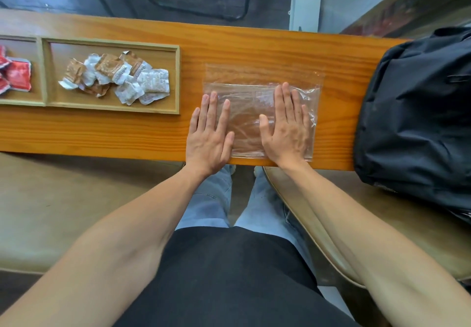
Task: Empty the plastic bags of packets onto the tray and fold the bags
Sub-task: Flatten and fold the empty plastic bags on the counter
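A clear plastic bag lies flat and empty on the wooden table, near its front edge. My left hand presses palm-down on the bag's left edge, fingers spread. Flat on the bag's right half rests my right hand, also palm-down. A second clear sheet or bag lies flat just behind, partly under the first. To the left, the wooden tray holds several brown-and-white packets in its right compartment and red packets in its left one.
A black backpack sits on the table's right end, close to the bag. The orange wooden table is narrow, with its front edge right under my wrists. A white box stands behind the table.
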